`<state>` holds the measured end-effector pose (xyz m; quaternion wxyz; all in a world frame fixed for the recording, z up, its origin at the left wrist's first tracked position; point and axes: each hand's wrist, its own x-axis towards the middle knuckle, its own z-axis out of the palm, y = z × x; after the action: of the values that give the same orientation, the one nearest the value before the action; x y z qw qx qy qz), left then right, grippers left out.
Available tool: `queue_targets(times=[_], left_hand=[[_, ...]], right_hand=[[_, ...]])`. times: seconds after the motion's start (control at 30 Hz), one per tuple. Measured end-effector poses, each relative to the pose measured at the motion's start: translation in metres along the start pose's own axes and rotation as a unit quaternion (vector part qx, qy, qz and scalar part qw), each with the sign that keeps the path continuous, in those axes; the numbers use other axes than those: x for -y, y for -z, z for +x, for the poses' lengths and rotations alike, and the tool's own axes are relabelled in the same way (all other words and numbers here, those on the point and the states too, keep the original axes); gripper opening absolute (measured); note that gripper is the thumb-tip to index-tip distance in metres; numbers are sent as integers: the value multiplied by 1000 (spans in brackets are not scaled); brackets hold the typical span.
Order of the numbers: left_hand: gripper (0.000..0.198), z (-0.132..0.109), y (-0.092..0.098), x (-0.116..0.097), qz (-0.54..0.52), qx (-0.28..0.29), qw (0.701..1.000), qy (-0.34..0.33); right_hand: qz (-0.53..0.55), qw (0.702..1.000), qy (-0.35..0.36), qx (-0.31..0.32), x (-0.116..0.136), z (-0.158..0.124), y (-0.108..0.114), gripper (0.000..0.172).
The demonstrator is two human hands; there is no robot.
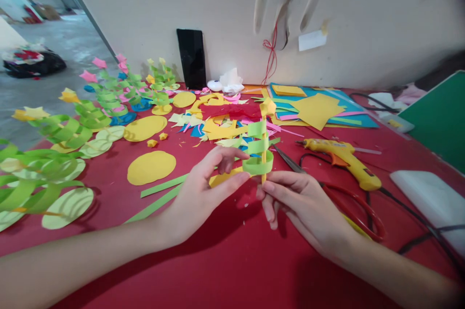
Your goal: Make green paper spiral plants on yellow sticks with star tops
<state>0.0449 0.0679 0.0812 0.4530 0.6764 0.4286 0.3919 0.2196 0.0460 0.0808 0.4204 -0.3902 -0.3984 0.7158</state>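
A small paper tree (257,146) stands upright between my hands, with a green strip folded in loops along a yellow stem and a yellow star (268,107) on top. My right hand (300,200) pinches the bottom of the stem between thumb and fingers. At the lowest green loop is my left hand (209,180), its thumb and index finger on the loop's left side. Green paper strips (163,185) lie under my left wrist, and a yellow paper disc (151,167) is beyond it. Behind my right hand, scissors with red handles (358,207) are partly hidden.
A yellow glue gun (343,159) with a black cord lies at right, near a white box-like object (428,197). Several finished paper trees (61,127) line the left. Paper scraps (218,125) cover the middle back; a black phone (191,59) leans on the wall.
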Motion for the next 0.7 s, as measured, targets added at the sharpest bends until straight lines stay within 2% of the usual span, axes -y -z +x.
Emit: queue_targets(times=[0.13, 0.7], left_hand=[[9, 1, 1, -2, 6, 16, 1000, 10], [18, 3, -2, -6, -47, 45, 996, 63]], right_hand=[[-4, 1000, -4, 10, -2, -1, -1, 16], [-30, 999, -21, 16, -3, 0, -4, 17]])
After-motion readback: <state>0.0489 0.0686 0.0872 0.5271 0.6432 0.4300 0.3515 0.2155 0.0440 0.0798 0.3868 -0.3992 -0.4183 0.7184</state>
